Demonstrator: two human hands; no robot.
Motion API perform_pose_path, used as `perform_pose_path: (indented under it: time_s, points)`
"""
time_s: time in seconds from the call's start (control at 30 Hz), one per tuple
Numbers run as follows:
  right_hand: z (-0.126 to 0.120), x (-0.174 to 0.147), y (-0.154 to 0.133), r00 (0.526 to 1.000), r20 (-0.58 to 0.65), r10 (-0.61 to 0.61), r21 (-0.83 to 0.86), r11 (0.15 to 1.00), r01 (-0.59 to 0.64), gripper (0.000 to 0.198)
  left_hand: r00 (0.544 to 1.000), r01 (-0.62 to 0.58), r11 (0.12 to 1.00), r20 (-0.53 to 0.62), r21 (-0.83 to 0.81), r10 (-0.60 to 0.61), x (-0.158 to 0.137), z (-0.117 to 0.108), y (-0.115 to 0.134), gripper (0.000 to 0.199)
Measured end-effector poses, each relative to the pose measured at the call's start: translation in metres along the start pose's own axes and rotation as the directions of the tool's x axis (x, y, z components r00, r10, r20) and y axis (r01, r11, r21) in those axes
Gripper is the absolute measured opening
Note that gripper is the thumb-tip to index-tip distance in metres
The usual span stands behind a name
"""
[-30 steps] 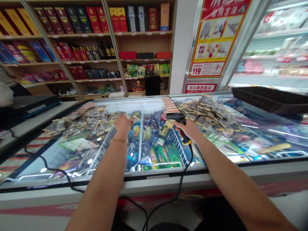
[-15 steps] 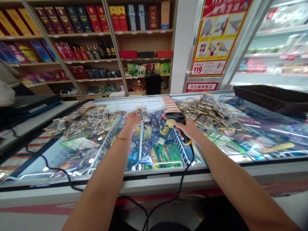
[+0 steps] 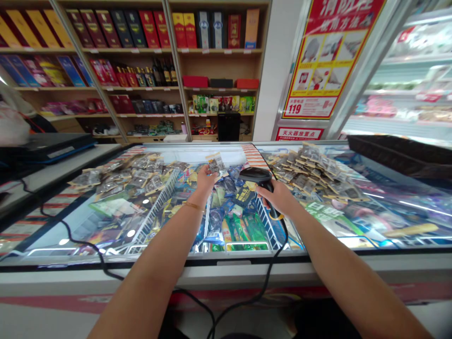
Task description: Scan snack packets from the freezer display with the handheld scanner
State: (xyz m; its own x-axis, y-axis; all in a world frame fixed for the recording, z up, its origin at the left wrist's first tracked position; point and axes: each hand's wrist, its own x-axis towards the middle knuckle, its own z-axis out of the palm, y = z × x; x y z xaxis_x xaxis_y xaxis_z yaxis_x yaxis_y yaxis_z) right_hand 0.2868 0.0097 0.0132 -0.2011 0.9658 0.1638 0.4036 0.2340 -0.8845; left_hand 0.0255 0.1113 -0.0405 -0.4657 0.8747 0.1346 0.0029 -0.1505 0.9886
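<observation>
My left hand (image 3: 205,180) pinches a small clear-and-tan snack packet (image 3: 217,165) by its lower left side, above the glass-topped freezer (image 3: 226,149). In my right hand (image 3: 277,195) is a black handheld barcode scanner (image 3: 256,174), its head pointing left toward the packet. The scanner's cord (image 3: 270,268) hangs down over the freezer's front edge. A pile of similar packets (image 3: 310,169) lies on the glass to the right, and another pile (image 3: 130,174) lies to the left.
Under the glass, white wire baskets (image 3: 155,212) hold frozen goods in bright wrappers. A dark tray (image 3: 399,153) stands at the right end. Black equipment (image 3: 60,148) sits on a counter at the left. Shelves (image 3: 134,49) with boxes and bottles line the back.
The packet in my left hand has moved slightly right and tilted. My right hand keeps hold of the scanner, its head now a little farther left in view. The view has shifted slightly.
</observation>
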Motion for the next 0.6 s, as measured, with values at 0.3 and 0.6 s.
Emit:
perform_pose_path:
  time_s: [0.3,0.6]
  points:
    - [0.0002,-0.0023,-0.0063,0.999,0.025,0.032,-0.024,0.999,-0.031,0.025,0.996,0.086,0.992,0.043,-0.087,-0.083,-0.0016,0.0005,0.0062,0.041]
    - [0.0009,0.0005,0.0015,1.0,0.023,0.014,0.005,1.0,-0.014,0.024,0.992,0.111,0.984,0.069,-0.139,-0.102,-0.0025,0.0,0.008,0.04]
